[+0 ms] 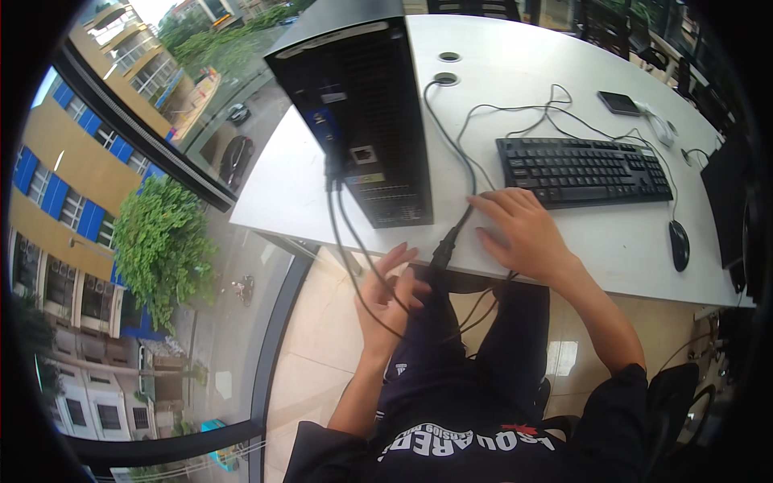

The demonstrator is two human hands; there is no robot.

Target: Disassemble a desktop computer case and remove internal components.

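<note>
One plug [442, 254] between fingers — left hand [390, 291] loosely spread; right hand [522, 235] parted, index beside cable [465, 217]; likely steadying it.

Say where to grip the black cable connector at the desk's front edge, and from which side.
Pinch the connector around its thick body, probably from the right: it is stouter than the cable above it, slants up rightward, and the right hand is near that side.

I observe from afar a black short-sleeved shirt [475, 402], white lettering [467, 447] and red motif [518, 428] in front; dark trousers [515, 334], small white mark [400, 369].
</note>
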